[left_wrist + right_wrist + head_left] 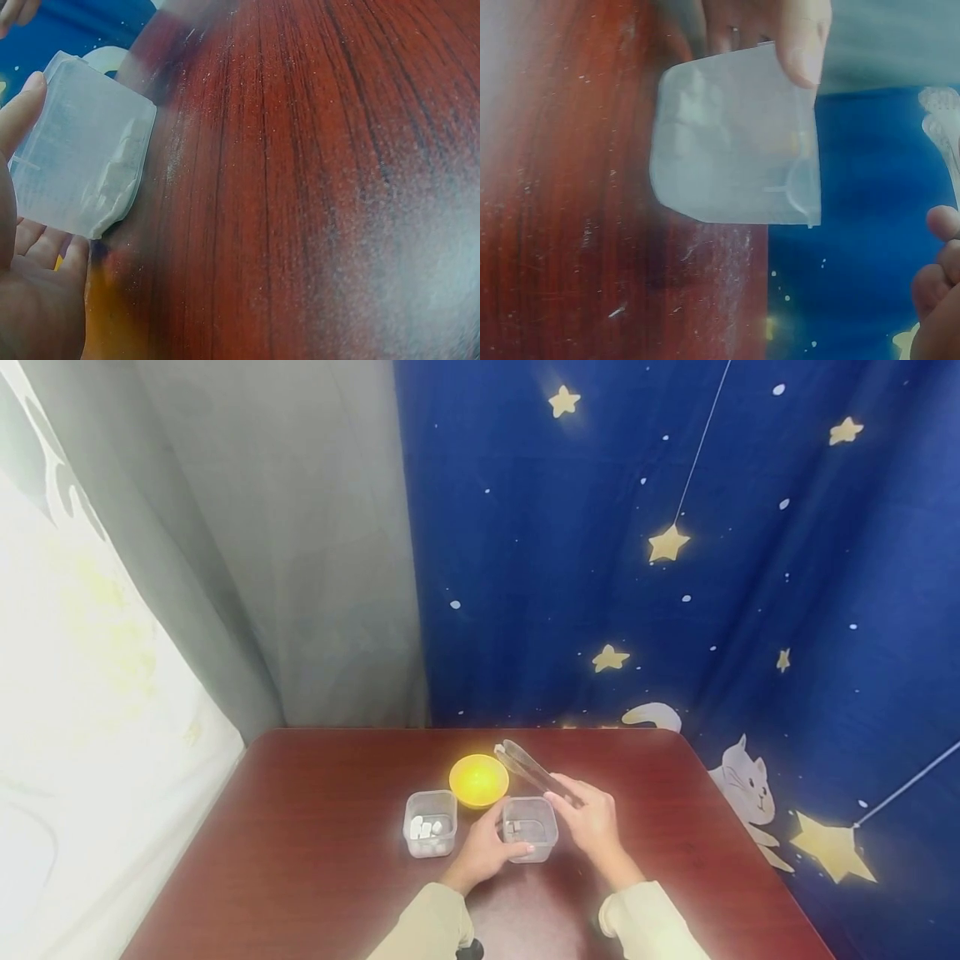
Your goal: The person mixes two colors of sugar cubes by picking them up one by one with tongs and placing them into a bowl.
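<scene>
My left hand (480,850) grips a clear square plastic container (542,850) at its side, thumb over the front wall; a few small pale pieces (513,827) show inside. In the left wrist view, the container (90,142) has fingers around one end. My right hand (595,820) holds clear plastic tongs (534,774), their tips pointing up and left, above and beyond the yellow bowl's right side. A small white piece (499,749) shows at the tips. In the right wrist view, only the ends of the tongs (941,112) appear.
A yellow bowl (478,781) stands behind the held container. To its front left is a second clear container (431,796) with several white pieces (426,829). The dark red table (315,827) reaches back to grey and blue starry curtains (525,568).
</scene>
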Motion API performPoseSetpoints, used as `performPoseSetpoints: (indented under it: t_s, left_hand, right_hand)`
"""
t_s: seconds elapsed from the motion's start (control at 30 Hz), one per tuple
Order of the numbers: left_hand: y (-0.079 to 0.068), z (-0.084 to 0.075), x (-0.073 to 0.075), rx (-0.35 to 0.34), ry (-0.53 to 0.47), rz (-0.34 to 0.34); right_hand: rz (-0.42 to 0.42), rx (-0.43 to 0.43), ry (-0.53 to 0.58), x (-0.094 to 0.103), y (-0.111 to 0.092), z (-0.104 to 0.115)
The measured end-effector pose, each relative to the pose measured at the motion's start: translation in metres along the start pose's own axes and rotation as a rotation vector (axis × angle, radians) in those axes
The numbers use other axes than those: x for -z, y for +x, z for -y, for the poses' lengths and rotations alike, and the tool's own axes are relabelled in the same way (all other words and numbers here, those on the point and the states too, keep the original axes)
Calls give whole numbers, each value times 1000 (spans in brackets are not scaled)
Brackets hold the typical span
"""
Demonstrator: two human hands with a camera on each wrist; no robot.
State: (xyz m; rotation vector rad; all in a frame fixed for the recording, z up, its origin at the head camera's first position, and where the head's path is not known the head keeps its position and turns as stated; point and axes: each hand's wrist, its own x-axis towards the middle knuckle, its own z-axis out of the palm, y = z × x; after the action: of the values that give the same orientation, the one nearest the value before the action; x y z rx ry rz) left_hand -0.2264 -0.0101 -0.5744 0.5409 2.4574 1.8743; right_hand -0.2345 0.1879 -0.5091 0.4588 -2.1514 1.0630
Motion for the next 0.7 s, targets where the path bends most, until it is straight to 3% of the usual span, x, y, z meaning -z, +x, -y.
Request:
performPoseSetpoints:
  t_s: [0.23,0.7]
  left_hand:
    - [0,1,0,-4,-6,2]
    - [0,-2,0,35,36,-19]
  right_hand:
    - [24,-46,-35,-1,-7,-6]
    - [169,-144,-57,23,-16,-21]
